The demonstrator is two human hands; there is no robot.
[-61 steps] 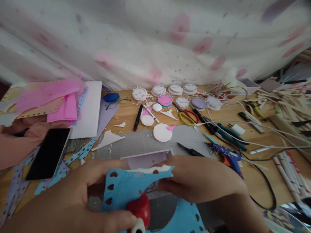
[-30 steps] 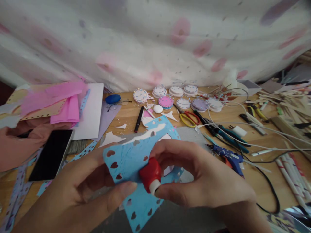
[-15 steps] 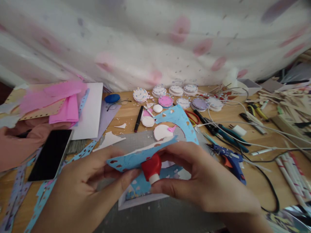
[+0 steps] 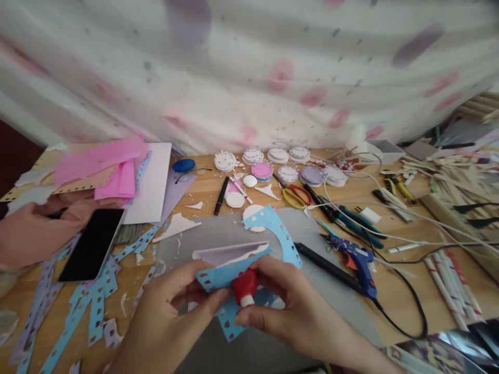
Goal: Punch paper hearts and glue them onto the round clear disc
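Note:
My left hand (image 4: 166,306) is closed on a piece of blue paper (image 4: 218,278) with heart-shaped holes along its edge, thumb below and fingers behind. A small red craft punch (image 4: 245,285) with a white lever sits at the paper's front edge. My right hand (image 4: 300,304) grips it, thumb against the lever and fingers over the top. The punch's jaw and the paper inside it are hidden. Past my right fingers lies a curved blue offcut (image 4: 278,228) with heart holes, partly over a white paper disc (image 4: 252,212).
Decorated round stacks (image 4: 278,155) line the back. A blue glue gun (image 4: 356,257), scissors (image 4: 296,197), pliers (image 4: 362,226) and cables are at right. The phone (image 4: 93,244), punched strips (image 4: 97,306) and pink paper (image 4: 120,179) are at left. A grey mat (image 4: 175,280) lies underneath.
The view has shifted, uncovering more scissors and the glue gun's black cord. Both hands keep their grip on the paper and punch, which now sit slightly lower in view.

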